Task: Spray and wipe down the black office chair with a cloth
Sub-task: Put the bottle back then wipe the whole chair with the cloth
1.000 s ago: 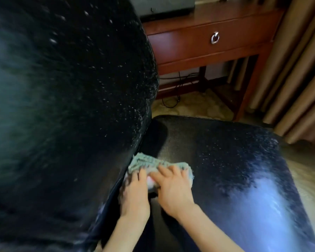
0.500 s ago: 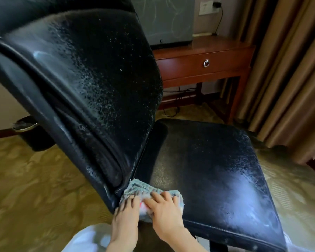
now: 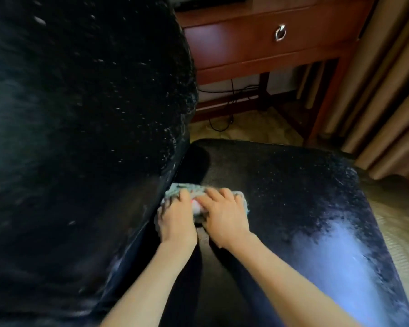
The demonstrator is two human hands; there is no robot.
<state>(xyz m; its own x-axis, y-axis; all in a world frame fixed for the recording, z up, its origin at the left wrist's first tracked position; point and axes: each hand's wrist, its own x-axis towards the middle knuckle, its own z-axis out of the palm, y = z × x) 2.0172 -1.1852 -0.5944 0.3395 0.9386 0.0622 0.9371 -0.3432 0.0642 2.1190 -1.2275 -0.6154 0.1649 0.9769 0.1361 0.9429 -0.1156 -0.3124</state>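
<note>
Cloth point(image 3: 242, 197) looked soft, light and easy to bunch, and it lay under the left hand point(image 3: 175, 224) and right hand point(image 3: 224, 218), both pressing down with fingers almost flat on the wet, slippery-looking chair seat point(image 3: 293, 185), backrest point(image 3: 80, 114) just left of them.

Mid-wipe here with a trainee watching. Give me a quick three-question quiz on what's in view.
1. True or false: the left hand and the right hand both rest on the cloth.
2. Where on the seat is the cloth? A) far corner by the curtain B) beside the backrest C) the middle.
3. Fill in: the desk drawer has a metal ___ pull.
Key: 1 true; 2 B; 3 ring.
</note>
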